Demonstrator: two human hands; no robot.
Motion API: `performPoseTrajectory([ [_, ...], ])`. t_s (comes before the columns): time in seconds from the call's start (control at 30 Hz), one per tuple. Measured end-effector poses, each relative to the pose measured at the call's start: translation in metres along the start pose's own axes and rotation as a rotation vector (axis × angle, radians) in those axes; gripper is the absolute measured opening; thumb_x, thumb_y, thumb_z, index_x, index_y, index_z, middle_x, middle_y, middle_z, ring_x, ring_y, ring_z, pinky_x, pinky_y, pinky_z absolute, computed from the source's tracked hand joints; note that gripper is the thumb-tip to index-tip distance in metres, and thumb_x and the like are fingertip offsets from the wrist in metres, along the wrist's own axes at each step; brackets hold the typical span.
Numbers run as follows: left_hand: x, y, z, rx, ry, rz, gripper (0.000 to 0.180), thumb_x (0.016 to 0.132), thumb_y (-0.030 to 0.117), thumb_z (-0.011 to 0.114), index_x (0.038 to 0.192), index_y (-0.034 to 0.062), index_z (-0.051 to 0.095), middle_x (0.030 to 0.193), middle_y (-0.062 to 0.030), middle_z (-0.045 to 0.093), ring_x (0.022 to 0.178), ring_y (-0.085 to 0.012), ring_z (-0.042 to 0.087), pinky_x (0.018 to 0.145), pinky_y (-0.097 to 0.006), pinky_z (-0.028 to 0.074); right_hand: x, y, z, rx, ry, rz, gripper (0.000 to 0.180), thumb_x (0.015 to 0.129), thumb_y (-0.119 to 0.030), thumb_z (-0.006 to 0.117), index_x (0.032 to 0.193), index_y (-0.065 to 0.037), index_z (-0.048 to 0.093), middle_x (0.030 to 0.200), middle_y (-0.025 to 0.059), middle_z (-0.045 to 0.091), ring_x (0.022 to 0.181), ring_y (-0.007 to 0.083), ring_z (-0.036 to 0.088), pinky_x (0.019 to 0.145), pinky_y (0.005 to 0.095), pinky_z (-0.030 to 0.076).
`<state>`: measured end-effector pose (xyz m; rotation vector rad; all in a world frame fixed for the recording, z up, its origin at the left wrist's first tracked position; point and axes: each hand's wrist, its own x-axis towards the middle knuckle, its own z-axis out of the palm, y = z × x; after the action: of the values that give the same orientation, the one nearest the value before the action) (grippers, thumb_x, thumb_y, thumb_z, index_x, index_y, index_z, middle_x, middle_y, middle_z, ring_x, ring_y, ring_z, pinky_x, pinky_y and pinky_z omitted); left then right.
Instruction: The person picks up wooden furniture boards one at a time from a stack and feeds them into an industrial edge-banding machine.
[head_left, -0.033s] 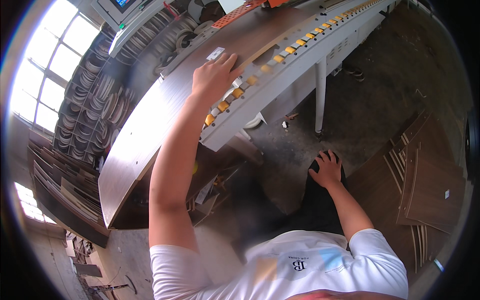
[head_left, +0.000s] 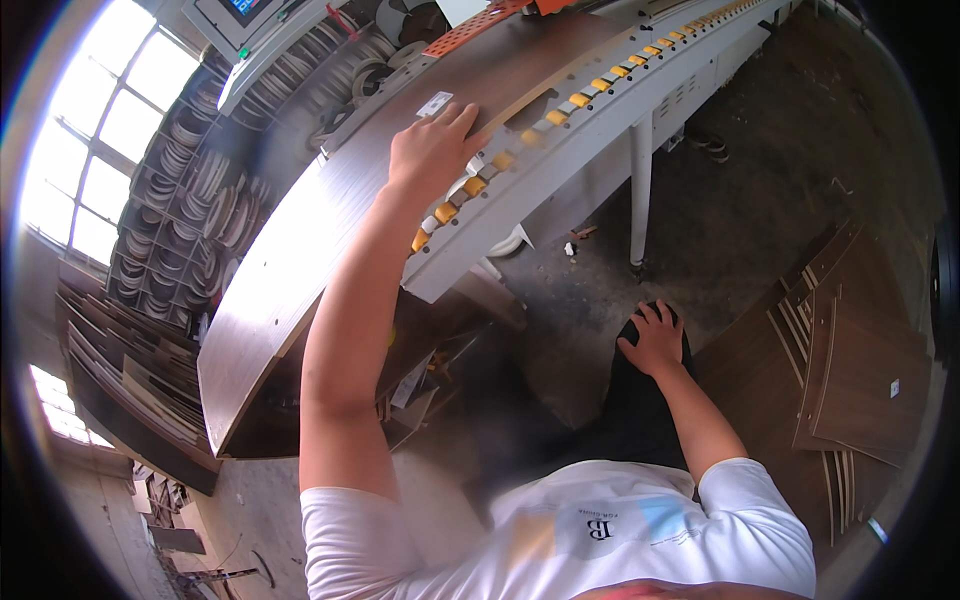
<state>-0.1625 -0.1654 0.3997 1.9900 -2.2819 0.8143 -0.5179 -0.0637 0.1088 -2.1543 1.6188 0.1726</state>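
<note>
My left hand lies flat on a long wood-grain panel, fingers spread near its right edge, close to a white label. Nothing is gripped in it. Beneath that edge runs the machine's grey rail with a row of yellow rollers. The panel's near end juts out past the rail toward the lower left. Resting on my knee in black trousers, my right hand has its fingers apart and holds nothing.
An orange perforated guard and a control box stand at the far end. Coiled edge strips fill a rack on the left, above stacked boards. More brown panels lie at right. A machine leg meets the floor.
The panel with its label has shifted slightly away along the rail, and my left hand has moved a little with it. My right hand has stayed on the knee.
</note>
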Motion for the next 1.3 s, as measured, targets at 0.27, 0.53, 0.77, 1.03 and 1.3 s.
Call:
performPoseTrajectory([
  [0.27, 0.061, 0.037, -0.005, -0.05, -0.176, -0.076, 0.058, 0.105, 0.058, 0.038, 0.145, 0.0191, 0.052, 0.144, 0.0003, 0.059, 0.12, -0.0257, 0.065, 0.091, -0.039, 0.056, -0.005, 0.007, 0.0, 0.031, 0.035, -0.028, 0.063, 0.093, -0.056, 0.063, 0.146, -0.021, 0.057, 0.165, 0.0001, 0.033, 0.156, 0.0267, 0.017, 0.124, 0.061, 0.019],
  [0.53, 0.072, 0.1, -0.017, -0.306, 0.084, 0.151, 0.049, 0.099, 0.042, 0.057, 0.138, 0.0124, 0.058, 0.141, -0.0079, 0.06, 0.133, -0.0308, 0.053, 0.108, -0.043, 0.045, -0.024, 0.039, 0.031, 0.041, 0.272, -0.194, 0.069, 0.092, -0.057, 0.064, 0.151, -0.022, 0.05, 0.165, 0.0062, 0.032, 0.154, 0.0301, 0.025, 0.121, 0.0538, 0.029],
  [0.77, -0.102, 0.249, 0.014, -0.703, 0.003, 0.708, 0.038, 0.083, 0.022, 0.074, 0.118, 0.0088, 0.067, 0.113, -0.0102, 0.07, 0.111, -0.0305, 0.063, 0.096, -0.046, 0.049, -0.079, 0.091, 0.032, 0.386, 0.211, 0.099, 0.068, 0.092, -0.058, 0.064, 0.147, -0.02, 0.053, 0.155, 0.0114, 0.047, 0.138, 0.0334, 0.05, 0.11, 0.0429, 0.046],
  [1.03, -0.342, 0.228, 0.264, -0.416, -0.981, 0.441, 0.037, 0.094, 0.039, 0.063, 0.115, 0.0096, 0.073, 0.103, -0.0238, 0.072, 0.1, -0.0439, 0.068, 0.092, -0.053, 0.053, -0.171, 0.187, 0.056, 1.178, 0.558, 0.476, 0.036, 0.094, -0.038, 0.071, 0.112, -0.007, 0.074, 0.098, 0.0082, 0.077, 0.086, 0.0176, 0.072, 0.077, 0.031, 0.056],
  [1.3, -0.356, 0.262, 0.266, -0.723, -1.084, 0.302, 0.049, 0.1, 0.045, 0.049, 0.126, 0.0083, 0.069, 0.126, -0.0231, 0.067, 0.117, -0.0401, 0.065, 0.101, -0.049, 0.051, -0.253, 0.308, 0.075, 1.28, 1.298, 1.032, 0.037, 0.096, -0.045, 0.069, 0.094, -0.008, 0.07, 0.087, 0.0058, 0.075, 0.064, 0.0089, 0.065, 0.05, 0.0215, 0.041],
])
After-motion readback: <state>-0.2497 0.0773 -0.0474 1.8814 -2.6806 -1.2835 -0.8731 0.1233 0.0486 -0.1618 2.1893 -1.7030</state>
